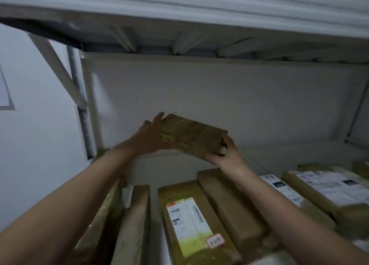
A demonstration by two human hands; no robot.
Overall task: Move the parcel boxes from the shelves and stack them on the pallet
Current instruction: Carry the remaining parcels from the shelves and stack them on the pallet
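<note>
Nearest you, flat brown cartons (229, 204) lie side by side on the shelf (279, 154). Above them you hold the parcel box (191, 136) tilted in the air, your left hand (149, 138) pressing straight fingers (158, 117) to its left end and your right hand (225, 156) curling round its lower right corner. It is stiff cardboard under glossy, crinkled tape, probably light but slick, so grip opposite ends; a pale panel (219, 96) stands behind.

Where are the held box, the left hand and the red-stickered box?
held box (193, 138): head view, taped face.
left hand (148, 137): head view, its back.
red-stickered box (194, 218): head view, white label.
</note>
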